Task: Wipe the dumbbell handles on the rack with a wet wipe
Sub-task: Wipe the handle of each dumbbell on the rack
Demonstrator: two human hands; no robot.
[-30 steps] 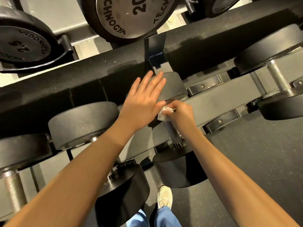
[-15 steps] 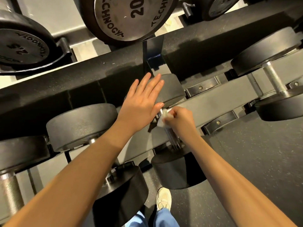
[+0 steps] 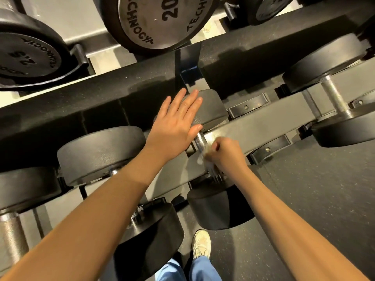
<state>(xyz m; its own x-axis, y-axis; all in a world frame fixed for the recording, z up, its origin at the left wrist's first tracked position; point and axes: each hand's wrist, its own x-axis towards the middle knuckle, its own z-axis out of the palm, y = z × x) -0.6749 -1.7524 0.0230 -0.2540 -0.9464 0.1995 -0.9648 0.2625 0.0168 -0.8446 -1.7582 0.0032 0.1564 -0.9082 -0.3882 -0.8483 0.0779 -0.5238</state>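
Lying across the rack [image 3: 253,128], the dumbbell [image 3: 223,213] has its long axis from the far head [image 3: 213,106], under the black beam [image 3: 101,102], to the near head [image 3: 213,203], which hangs past the front rail over the floor [image 3: 314,199]. The axis runs nearly straight toward the person, with the near end a little to the right.

The left hand [image 3: 176,126] lies flat on the far head, fingers straight and together, thumb at the head's edge just above the handle [image 3: 199,139]. The right hand [image 3: 225,155] is curled round the middle of the handle and grips the wipe [image 3: 204,159] against it; the wipe is blurred. A short shiny part of the handle shows between the two hands.

On the left another dumbbell [image 3: 101,153] sits near, its head just beside the left wrist. On the right there is more room: two black saddles [image 3: 247,106] on the rail, then the next dumbbell [image 3: 334,102], well apart.
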